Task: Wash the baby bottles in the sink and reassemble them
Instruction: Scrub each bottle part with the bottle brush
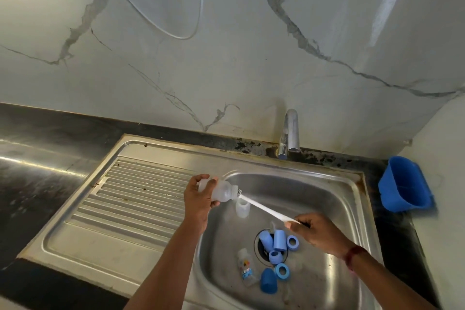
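I hold the bottle [221, 190] on its side over the sink's [327, 209] left edge. My left hand [198, 199] wraps its base, the grip clamped round it, so the mouth faces right and any water falls into the basin, not onto the drainboard [130, 196]. My right hand [317, 231] pinches the far end of the brush [266, 209], grip closed on the handle. The bristles sit just at the bottle's mouth, in line with the neck. Holding it that far back gives me the full length for scrubbing, I judge.

Below the brush a second bottle [242, 207] stands upright on the basin floor. A printed bottle [246, 269] lies flat near the drain, among blue caps [266, 240] and rings [292, 241] clustered over and beside the drain hole. All are unassembled, so reassembly looks well off.

The tap [290, 133] stands behind the basin, well apart from my hands. The right half of the basin is open, leaving my right arm room to draw back. A blue tub [402, 184] sits on the worktop [37, 184] past the right rim.
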Demonstrator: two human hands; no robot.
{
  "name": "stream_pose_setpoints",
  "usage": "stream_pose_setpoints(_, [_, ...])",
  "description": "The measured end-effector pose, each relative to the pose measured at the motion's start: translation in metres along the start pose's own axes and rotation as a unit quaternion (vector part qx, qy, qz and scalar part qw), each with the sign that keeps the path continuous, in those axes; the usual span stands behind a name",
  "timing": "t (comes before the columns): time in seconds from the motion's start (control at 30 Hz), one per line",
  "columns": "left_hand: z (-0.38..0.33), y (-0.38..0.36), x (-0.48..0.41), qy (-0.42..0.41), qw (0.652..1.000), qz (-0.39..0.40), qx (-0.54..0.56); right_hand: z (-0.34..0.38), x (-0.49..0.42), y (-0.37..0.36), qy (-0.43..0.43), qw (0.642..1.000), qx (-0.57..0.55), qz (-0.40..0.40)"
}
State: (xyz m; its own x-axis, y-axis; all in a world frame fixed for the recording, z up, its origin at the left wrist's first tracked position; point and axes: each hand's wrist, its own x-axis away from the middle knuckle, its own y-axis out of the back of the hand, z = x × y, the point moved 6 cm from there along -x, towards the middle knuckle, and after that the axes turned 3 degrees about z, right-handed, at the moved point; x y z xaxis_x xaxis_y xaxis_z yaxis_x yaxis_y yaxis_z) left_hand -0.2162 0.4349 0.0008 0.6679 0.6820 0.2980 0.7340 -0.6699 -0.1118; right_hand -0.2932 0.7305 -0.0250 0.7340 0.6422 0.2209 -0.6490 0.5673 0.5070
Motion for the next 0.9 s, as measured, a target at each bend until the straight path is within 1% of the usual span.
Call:
stream_pose_setpoints(0.13, [0.003,0.005,0.005,0.023,0.999,-0.029,0.001,-0.008,0.002,0.013,0.011,0.998,0.054,-0.001])
stream_pose_setpoints(0.23, [0.003,0.012,0.001,0.039,0.998,-0.046,-0.004,-0.016,0.005,0.02,0.025,0.996,0.081,-0.026])
stream_pose_setpoints(0.33, [0.007,0.014,0.0,0.032,0.999,-0.034,-0.026,-0.019,0.007,0.014,0.023,0.994,0.106,-0.032])
stream_pose_setpoints(0.4, [0.009,0.015,0.002,0.009,0.998,-0.021,-0.058,-0.017,0.013,0.009,0.022,0.991,0.131,-0.03])
stream_pose_setpoints(0.5, [0.01,0.014,0.003,-0.025,0.997,0.006,-0.079,-0.011,0.022,0.007,0.018,0.991,0.129,-0.013])
stream_pose_setpoints(0.6, [0.009,0.017,0.006,-0.037,0.997,0.019,-0.059,-0.007,0.025,0.01,0.011,0.994,0.112,-0.013])
stream_pose_setpoints(0.7, [0.009,0.022,0.009,-0.03,0.999,0.022,-0.024,-0.005,0.023,0.013,-0.001,0.993,0.114,-0.016])
stream_pose_setpoints(0.8, [0.008,0.022,0.013,-0.017,0.999,0.027,-0.002,0.0,0.022,0.008,0.003,0.991,0.133,0.001])
stream_pose_setpoints(0.9, [0.004,0.023,0.012,-0.025,0.999,0.015,0.014,0.005,0.018,0.005,0.007,0.991,0.131,0.026])
